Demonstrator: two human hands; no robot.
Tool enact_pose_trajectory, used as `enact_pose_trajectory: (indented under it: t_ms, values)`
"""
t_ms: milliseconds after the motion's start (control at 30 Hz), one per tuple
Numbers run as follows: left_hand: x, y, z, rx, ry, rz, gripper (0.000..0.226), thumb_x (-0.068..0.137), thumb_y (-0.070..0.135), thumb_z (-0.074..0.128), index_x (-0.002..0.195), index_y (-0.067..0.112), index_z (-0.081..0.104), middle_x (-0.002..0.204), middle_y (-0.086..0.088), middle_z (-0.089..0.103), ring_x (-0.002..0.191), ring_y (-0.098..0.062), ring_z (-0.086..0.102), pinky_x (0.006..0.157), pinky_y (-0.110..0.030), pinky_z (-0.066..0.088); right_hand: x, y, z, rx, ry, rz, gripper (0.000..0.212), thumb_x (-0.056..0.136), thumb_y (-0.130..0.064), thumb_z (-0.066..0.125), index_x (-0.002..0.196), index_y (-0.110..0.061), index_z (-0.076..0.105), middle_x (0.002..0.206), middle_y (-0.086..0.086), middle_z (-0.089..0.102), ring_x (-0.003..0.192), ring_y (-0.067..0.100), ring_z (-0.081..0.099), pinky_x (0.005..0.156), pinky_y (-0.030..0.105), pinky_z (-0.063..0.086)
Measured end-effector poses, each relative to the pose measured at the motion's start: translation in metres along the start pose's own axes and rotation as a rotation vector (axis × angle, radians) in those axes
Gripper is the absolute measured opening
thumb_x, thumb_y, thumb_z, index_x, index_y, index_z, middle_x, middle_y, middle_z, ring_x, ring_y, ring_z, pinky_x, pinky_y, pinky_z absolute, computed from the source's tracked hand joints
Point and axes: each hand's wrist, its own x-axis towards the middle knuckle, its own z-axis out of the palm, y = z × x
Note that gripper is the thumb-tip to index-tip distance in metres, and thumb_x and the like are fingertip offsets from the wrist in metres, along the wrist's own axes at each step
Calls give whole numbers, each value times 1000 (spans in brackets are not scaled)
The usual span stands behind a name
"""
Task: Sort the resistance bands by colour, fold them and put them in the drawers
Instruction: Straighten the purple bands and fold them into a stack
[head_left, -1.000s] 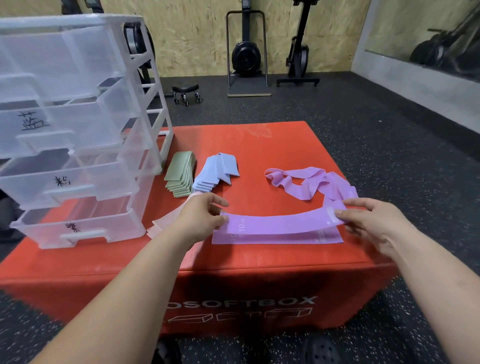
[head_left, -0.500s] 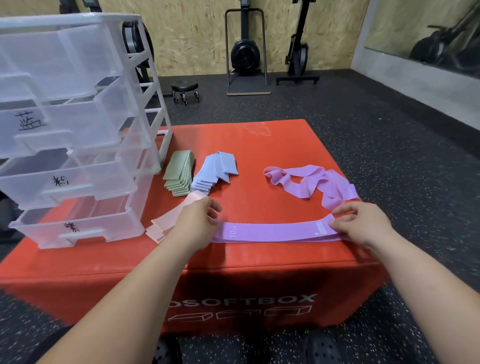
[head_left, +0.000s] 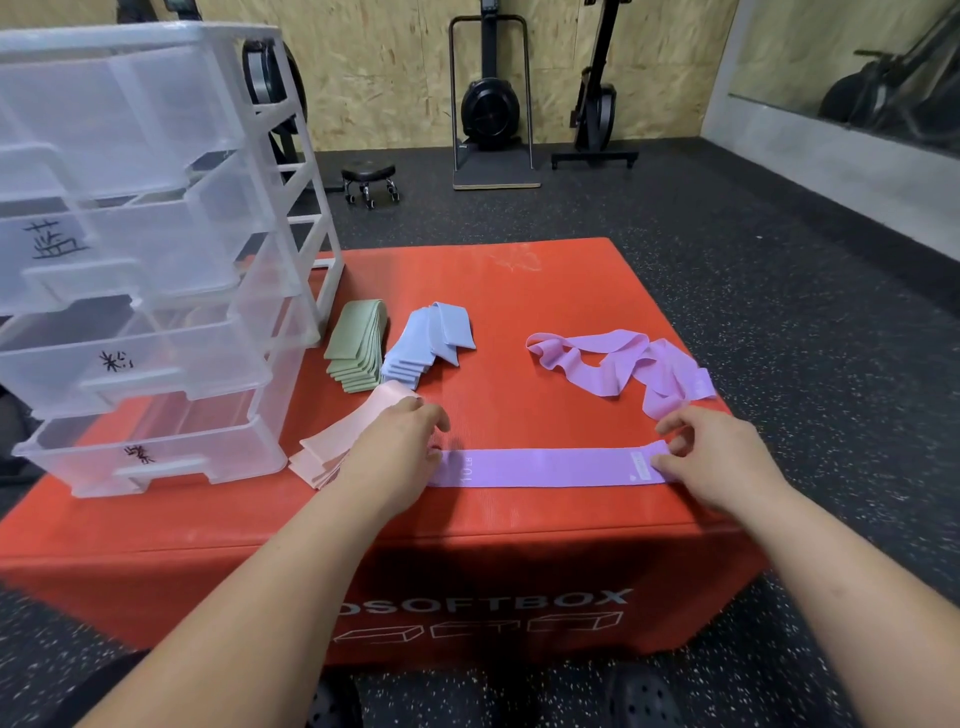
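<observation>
My left hand (head_left: 395, 441) sits on the left end of a flat lilac elastic resistance band (head_left: 545, 467), with the fingers bent and nipping that end against the thumb. My right hand (head_left: 722, 457) pinches the opposite end between thumb and fingertips, just beside a small pale label. The band lies straight, left to right, along the near edge of the red padded foam box (head_left: 519, 291), with "10 LB" printed close to my left hand.

On the right side of the box, just behind my right hand, a loose twisted lilac band (head_left: 623, 364) lies in a heap. Near the box's middle, towards the left, are a folded stack of sage-green bands (head_left: 358, 348) and, touching its right side, a folded stack of pale blue bands (head_left: 426, 343). A folded stack of pale pink bands (head_left: 353, 431) lies nearer me, partly under my left wrist.

The box's left side carries a clear plastic drawer unit (head_left: 156, 260). Three of its drawer fronts have black handwritten marks. Through the plastic I cannot tell whether anything lies in the drawers.
</observation>
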Motion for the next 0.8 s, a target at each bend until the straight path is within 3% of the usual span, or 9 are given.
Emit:
enact_pose_trajectory:
  t_ms: [133, 267, 367, 500, 600, 700, 800]
  values:
    - [0, -4, -11, 37, -52, 44, 40, 90, 27, 72, 128, 31, 65, 125, 10, 61, 113, -16, 60, 87, -38, 54, 3, 5, -14, -23, -64, -102, 47, 69, -19, 91, 109, -33, 72, 97, -17, 71, 82, 11, 67, 86, 34, 55]
    - [-6, -13, -17, 41, -190, 141, 59, 81, 43, 86, 134, 38, 61, 123, 14, 58, 112, -10, 55, 87, -33, 50, 4, 14, -20, -144, -239, -267, 56, 71, -28, 92, 121, -40, 69, 120, -26, 66, 105, 3, 64, 96, 28, 50]
    - [-8, -16, -16, 24, -177, 163, 57, 81, 41, 87, 133, 37, 64, 124, 15, 59, 116, -9, 53, 89, -28, 44, 6, 19, -16, -202, -244, -302, 50, 74, -33, 89, 117, -46, 68, 119, -27, 67, 109, 5, 63, 99, 33, 51]
    - [-8, -17, -16, 30, -137, 174, 48, 82, 39, 87, 125, 38, 66, 111, 22, 54, 105, -4, 49, 81, -24, 37, 8, 18, -16, -194, -228, -315, 44, 75, -34, 88, 111, -49, 68, 114, -26, 68, 103, 4, 63, 95, 33, 53]
    - [-8, -17, -15, 23, -140, 168, 48, 81, 39, 87, 125, 39, 66, 109, 22, 52, 107, -5, 49, 82, -24, 37, 9, 18, -16, -202, -237, -302, 45, 74, -36, 89, 112, -48, 68, 115, -25, 68, 101, 4, 63, 94, 33, 53]
    - [-8, -18, -13, 17, -149, 171, 48, 81, 41, 85, 125, 40, 66, 112, 20, 55, 122, -9, 52, 88, -27, 42, 10, 18, -15, -222, -243, -309, 45, 73, -38, 88, 110, -50, 66, 115, -25, 67, 101, 3, 63, 94, 33, 53]
    - [-6, -18, -12, 5, -148, 169, 51, 81, 48, 85, 127, 39, 66, 114, 17, 56, 121, -10, 51, 91, -31, 47, 10, 16, -16, -208, -244, -334, 43, 74, -42, 86, 113, -46, 68, 116, -28, 65, 107, 1, 62, 96, 32, 52]
